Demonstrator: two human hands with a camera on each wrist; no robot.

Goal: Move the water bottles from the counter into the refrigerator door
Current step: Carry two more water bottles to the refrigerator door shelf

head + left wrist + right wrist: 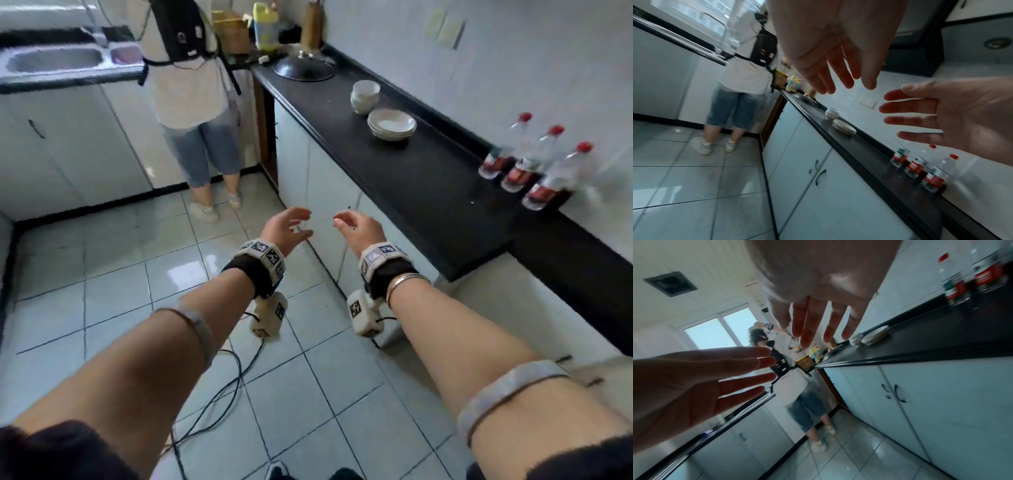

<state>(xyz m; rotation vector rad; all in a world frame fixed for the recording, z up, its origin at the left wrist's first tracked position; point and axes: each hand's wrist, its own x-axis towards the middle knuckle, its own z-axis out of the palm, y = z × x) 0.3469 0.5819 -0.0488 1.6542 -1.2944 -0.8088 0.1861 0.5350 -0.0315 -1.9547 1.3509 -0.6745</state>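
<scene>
Three clear water bottles with red caps and red labels stand in a row on the black counter (394, 164) at the right: the far one (503, 154), the middle one (529, 164) and the near one (555, 181). The same bottles (916, 165) show low right in the left wrist view, and two blurred bottles (972, 280) appear top right in the right wrist view. My left hand (289, 228) and right hand (352, 228) hover side by side over the floor, in front of the cabinets and well left of the bottles. Both have spread fingers and hold nothing.
A stack of white bowls (364, 96) and plates (392, 125) sits further along the counter, with a dark pot lid (303, 68) beyond. Another person (195, 102) stands at the sink (54, 61) ahead. Cables (219, 387) trail across the tiled floor.
</scene>
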